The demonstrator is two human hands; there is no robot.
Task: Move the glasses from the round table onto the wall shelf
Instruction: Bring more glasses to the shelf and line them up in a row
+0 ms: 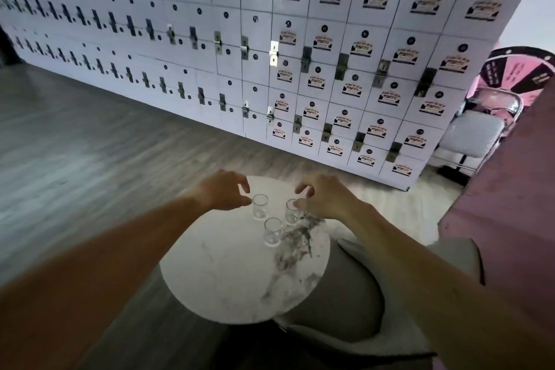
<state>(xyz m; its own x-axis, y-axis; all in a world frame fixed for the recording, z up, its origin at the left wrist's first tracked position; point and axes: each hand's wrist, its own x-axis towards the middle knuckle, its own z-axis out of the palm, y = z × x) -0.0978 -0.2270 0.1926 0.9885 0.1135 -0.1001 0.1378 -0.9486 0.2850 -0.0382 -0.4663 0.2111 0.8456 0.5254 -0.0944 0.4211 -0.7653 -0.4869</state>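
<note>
Three small clear glasses stand upright on the round white marble table (pixel 228 276). The left glass (pixel 260 207) is at the far side, the right glass (pixel 292 213) beside it, and the near glass (pixel 272 232) in front of both. My left hand (pixel 223 191) hovers just left of the left glass, fingers curled and apart, thumb close to its rim. My right hand (pixel 322 197) reaches over the right glass, fingers spread, with the thumb at its rim. Neither hand has closed around a glass. No wall shelf is in view.
A wall of white lockers (pixel 300 54) with stickers and metal latches fills the background. Grey wood floor (pixel 90 135) lies to the left. A grey seat (pixel 348 294) sits right of the table, and a mesh chair (pixel 471 132) and pink prize wheel (pixel 522 69) stand far right.
</note>
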